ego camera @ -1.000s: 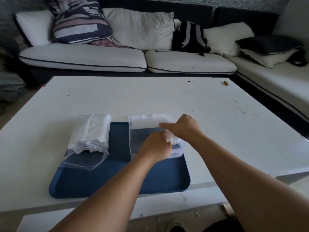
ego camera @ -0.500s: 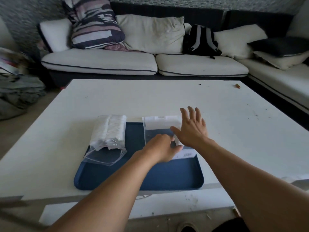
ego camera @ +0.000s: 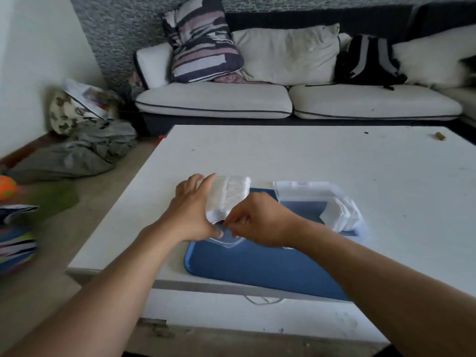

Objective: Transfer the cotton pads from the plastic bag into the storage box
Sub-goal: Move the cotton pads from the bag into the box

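Fingers of our left hand (ego camera: pixel 192 208) lie spread and fairly straight along the left flank of the plastic bag (ego camera: pixel 226 202), thumb down near its mouth, while our right hand (ego camera: pixel 257 220) curls in w/ fingertips pinching at the clear lip of that mouth. Bag's long axis runs away from us, opening toward us, so remaining cotton pads (ego camera: pixel 229 191) sit just beyond both hands. Storage box (ego camera: pixel 304 191) is on the tray (ego camera: pixel 257 264), right of the bag, nearer the right hand, w/ some pads already in its right end.
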`<state>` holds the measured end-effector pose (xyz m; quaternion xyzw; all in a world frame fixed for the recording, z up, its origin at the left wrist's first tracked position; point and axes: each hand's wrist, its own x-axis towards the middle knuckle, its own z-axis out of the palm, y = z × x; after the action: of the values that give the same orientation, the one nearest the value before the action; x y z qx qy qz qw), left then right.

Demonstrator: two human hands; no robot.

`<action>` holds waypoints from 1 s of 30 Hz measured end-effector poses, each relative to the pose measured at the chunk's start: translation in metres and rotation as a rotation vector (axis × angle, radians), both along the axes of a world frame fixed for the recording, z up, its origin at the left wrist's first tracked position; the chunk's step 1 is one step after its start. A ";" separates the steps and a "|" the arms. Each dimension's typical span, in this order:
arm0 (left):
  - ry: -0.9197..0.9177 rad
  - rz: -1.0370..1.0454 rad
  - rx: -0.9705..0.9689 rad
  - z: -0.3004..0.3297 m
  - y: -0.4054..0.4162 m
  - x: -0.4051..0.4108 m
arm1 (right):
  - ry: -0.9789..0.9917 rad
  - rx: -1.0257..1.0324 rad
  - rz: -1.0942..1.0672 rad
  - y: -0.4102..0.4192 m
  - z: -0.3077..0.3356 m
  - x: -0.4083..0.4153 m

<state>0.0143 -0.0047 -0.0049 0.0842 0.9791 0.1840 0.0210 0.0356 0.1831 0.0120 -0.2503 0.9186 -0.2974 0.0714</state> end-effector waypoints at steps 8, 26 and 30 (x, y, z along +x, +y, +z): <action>0.038 0.269 0.046 -0.021 -0.028 0.010 | 0.196 0.325 -0.174 -0.049 -0.022 -0.017; 0.061 0.191 0.250 0.004 0.006 0.009 | 0.335 0.297 -0.321 -0.015 -0.029 -0.056; 0.077 0.219 0.235 0.002 0.002 0.005 | 0.333 0.260 -0.276 -0.015 -0.033 -0.057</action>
<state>0.0191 -0.0025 -0.0031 -0.0140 0.9542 0.2951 -0.0469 -0.0217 0.1685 -0.0211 -0.1570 0.9737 -0.1383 -0.0905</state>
